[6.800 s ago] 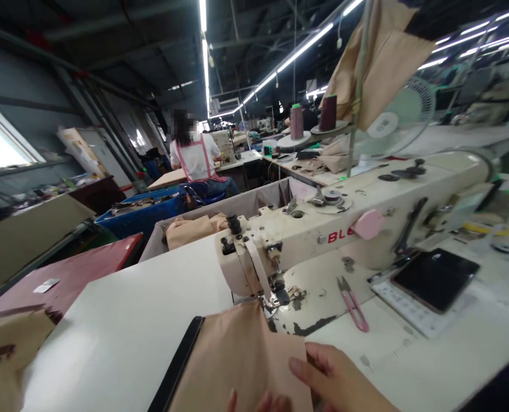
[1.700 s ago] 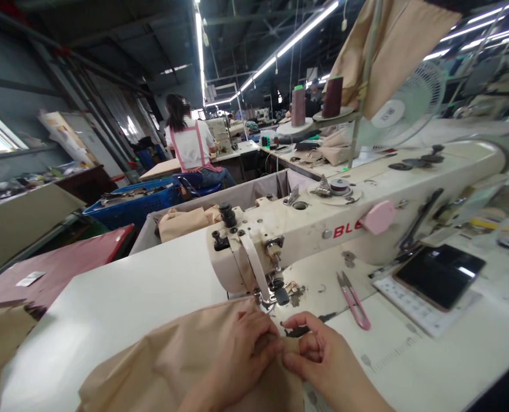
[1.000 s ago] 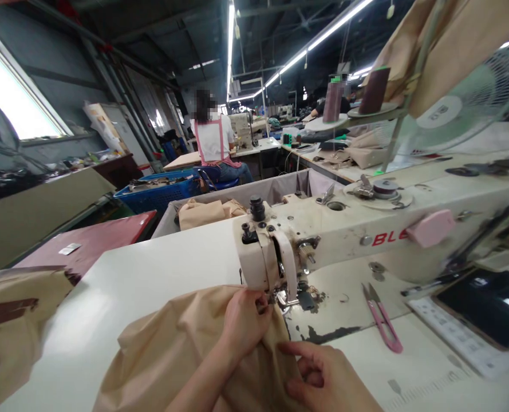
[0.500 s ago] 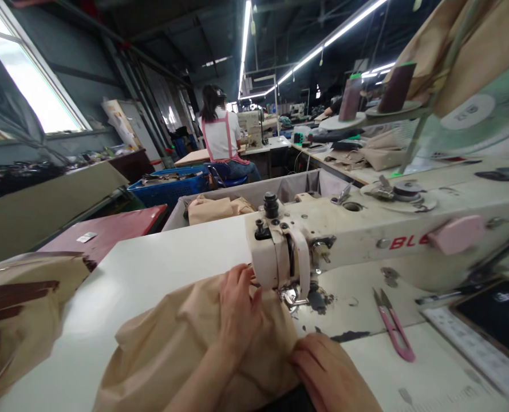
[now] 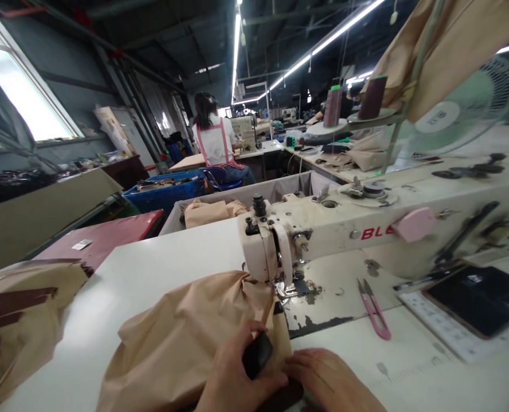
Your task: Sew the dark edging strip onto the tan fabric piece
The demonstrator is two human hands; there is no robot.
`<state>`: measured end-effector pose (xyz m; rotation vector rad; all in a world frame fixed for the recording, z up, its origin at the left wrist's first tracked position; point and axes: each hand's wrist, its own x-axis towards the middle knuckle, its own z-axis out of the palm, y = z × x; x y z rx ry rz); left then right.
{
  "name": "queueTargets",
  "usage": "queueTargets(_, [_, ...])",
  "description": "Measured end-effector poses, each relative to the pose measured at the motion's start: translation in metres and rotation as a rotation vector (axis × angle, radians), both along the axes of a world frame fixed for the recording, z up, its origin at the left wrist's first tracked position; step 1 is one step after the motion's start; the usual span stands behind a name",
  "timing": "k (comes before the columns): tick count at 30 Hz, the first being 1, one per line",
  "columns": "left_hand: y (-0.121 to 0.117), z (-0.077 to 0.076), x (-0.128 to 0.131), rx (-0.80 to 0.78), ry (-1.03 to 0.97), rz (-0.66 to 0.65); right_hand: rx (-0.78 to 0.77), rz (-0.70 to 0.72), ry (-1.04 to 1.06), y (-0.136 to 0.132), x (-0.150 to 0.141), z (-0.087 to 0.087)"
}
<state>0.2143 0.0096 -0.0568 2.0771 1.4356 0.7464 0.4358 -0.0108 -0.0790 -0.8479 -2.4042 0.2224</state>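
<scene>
Tan fabric lies bunched on the white table, its far end reaching the needle area of the sewing machine. Near its front edge, my left hand curls thumb and fingers around a small black piece whose kind I cannot make out. My right hand is closed at the fabric's right edge, close to the left fingertips; its fingertips are partly hidden. Beside the presser foot, a bit of black shows at the fabric's edge.
Pink thread snips and a dark phone lie to the right. More tan fabric is at the left. Behind the machine stands a grey bin with tan pieces. A co-worker sits further back. Thread cones stand at the right.
My left hand has left the fabric by the needle, come back toward me and closed on the black piece. My right hand stays near the fabric's edge. The view has shifted slightly right.
</scene>
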Motion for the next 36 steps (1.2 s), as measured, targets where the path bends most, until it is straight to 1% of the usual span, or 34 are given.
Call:
queueTargets(1, [0.002, 0.007, -0.001, 0.011, -0.038, 0.034, -0.012, 0.009, -0.015, 0.002, -0.002, -0.001])
queueTargets(2, [0.003, 0.011, 0.001, 0.066, -0.041, 0.036, -0.025, 0.008, -0.040, 0.004, -0.005, -0.002])
queueTargets(3, [0.002, 0.011, 0.004, 0.144, -0.005, -0.001, -0.029, -0.007, -0.064, 0.006, -0.009, -0.005])
queueTargets(4, [0.000, 0.007, 0.009, 0.240, 0.062, -0.055, -0.024, -0.030, -0.089, 0.007, -0.013, -0.009])
queueTargets(6, [-0.005, -0.012, 0.020, 0.450, 0.219, -0.096, 0.022, -0.050, -0.119, 0.010, -0.021, -0.019])
queueTargets(8, [-0.012, -0.037, 0.028, 0.616, 0.314, -0.040, 0.079, -0.013, -0.134, 0.013, -0.026, -0.029])
queueTargets(10, [-0.014, -0.059, 0.032, 0.730, 0.340, 0.008, 0.133, 0.061, -0.139, 0.017, -0.027, -0.036])
queueTargets(12, [-0.012, -0.071, 0.032, 0.828, 0.318, 0.025, 0.170, 0.117, -0.138, 0.020, -0.023, -0.037])
queueTargets(14, [-0.007, -0.075, 0.030, 0.923, 0.264, 0.053, 0.186, 0.145, -0.123, 0.023, -0.017, -0.033])
queueTargets(15, [-0.005, -0.074, 0.030, 0.944, 0.250, 0.058, 0.189, 0.153, -0.110, 0.025, -0.014, -0.029])
queueTargets(17, [0.000, -0.071, 0.030, 0.931, 0.258, 0.046, 0.199, 0.170, -0.080, 0.030, -0.009, -0.021])
queueTargets(20, [0.006, -0.061, 0.029, 0.835, 0.281, 0.037, 0.219, 0.183, -0.054, 0.039, -0.006, -0.012])
queueTargets(22, [0.011, -0.051, 0.027, 0.753, 0.300, -0.025, 0.221, 0.182, -0.051, 0.045, -0.006, -0.008])
queueTargets(25, [0.020, -0.038, 0.022, 0.640, 0.340, -0.159, 0.222, 0.175, -0.050, 0.053, -0.006, -0.004])
queueTargets(26, [0.024, -0.036, 0.021, 0.620, 0.336, -0.170, 0.224, 0.167, -0.047, 0.056, -0.006, -0.004])
queueTargets(29, [0.034, -0.037, 0.017, 0.592, 0.307, -0.163, 0.218, 0.133, -0.046, 0.062, -0.006, -0.006])
queueTargets(32, [0.045, -0.040, 0.013, 0.557, 0.332, -0.204, 0.216, 0.089, -0.054, 0.064, -0.007, -0.006])
queueTargets(36, [0.060, -0.034, 0.011, 0.547, 0.360, -0.272, 0.224, -0.002, -0.012, 0.065, -0.009, -0.001])
